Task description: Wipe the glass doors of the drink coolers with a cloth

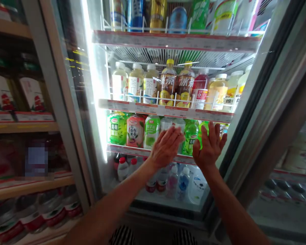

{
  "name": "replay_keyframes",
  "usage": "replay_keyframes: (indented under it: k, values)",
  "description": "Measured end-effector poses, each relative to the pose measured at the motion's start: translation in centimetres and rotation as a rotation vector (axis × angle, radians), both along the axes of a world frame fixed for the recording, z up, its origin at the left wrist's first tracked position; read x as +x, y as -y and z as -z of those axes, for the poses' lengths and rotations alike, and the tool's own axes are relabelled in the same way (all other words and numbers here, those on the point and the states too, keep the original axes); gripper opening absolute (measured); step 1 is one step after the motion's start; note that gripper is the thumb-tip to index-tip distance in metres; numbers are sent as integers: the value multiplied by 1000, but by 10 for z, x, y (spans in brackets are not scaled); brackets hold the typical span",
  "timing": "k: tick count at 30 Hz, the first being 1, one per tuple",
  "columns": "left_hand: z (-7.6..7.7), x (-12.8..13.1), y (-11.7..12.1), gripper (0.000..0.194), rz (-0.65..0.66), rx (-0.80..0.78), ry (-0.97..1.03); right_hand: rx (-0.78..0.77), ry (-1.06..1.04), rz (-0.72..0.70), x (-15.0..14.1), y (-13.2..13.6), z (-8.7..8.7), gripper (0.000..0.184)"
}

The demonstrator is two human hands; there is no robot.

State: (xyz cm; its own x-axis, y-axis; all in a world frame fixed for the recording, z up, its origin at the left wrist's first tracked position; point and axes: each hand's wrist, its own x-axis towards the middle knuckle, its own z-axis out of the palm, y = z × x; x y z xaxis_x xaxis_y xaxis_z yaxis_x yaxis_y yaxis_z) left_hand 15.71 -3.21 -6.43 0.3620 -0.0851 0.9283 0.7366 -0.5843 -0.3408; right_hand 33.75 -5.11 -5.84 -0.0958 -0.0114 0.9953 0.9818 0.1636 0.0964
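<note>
Both my arms reach forward at a lit drinks fridge. My left hand (167, 146) is held up with its fingers stretched out and nothing in it, before the shelf of large green and red bottles. To its right my right hand (209, 144) is raised with its fingers spread, also holding nothing. Behind the hands stand a green-labelled bottle (152, 131), a clear bottle partly covered by my left hand, and a bright green bottle (190, 136). Further left are a red tea bottle (135, 131) and a green plum drink (116, 127). Whether either hand touches the door glass I cannot tell.
Above is a shelf edge (165, 109) bearing several tea and juice bottles; cans stand higher up. Small water bottles (183, 180) fill the bottom. A metal door frame (267, 136) runs up the right. Wooden shelves (22, 127) with bottles stand at left.
</note>
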Motion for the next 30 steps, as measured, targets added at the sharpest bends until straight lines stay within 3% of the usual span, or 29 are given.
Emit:
replay_keyframes:
  k: [3, 6, 8, 9, 13, 16, 18, 21, 23, 25, 28, 30]
  values:
    - [1, -19, -2, 51, -29, -8, 29, 3, 18, -8, 1, 1, 0, 54]
    - [-7, -59, -14, 52, -98, -27, 390, 8, 19, -13, 1, 0, 0, 54]
    - [-11, -66, -17, 53, -120, -19, 580, 18, 15, -19, 0, 0, 0, 54]
    - [-12, -60, -16, 53, -116, -16, 577, 22, 15, -22, 0, 0, 0, 53]
    - [-5, -8, -4, 50, -45, 24, 98, 20, 6, -18, 1, -1, 0, 51]
    - [-2, -3, -2, 47, -39, 53, -70, 7, 10, -10, 2, 0, 0, 48]
    - [-6, -28, -7, 49, -75, 32, 43, 14, 19, -14, 2, 1, 0, 48]
    - [-15, -66, -17, 53, -135, 3, 428, 24, 6, -20, 1, 1, 0, 49]
    - [-14, -66, -17, 55, -139, 1, 537, 18, -6, -21, 0, 1, 0, 49]
    - [-6, -41, -10, 55, -106, 7, 356, 20, -1, -29, 0, 1, 0, 49]
    - [12, 3, 1, 51, -57, 45, -79, 28, 19, -42, 2, 2, 0, 48]
    - [18, 8, 3, 48, -59, 66, -187, 18, 34, -45, 4, 3, 1, 48]
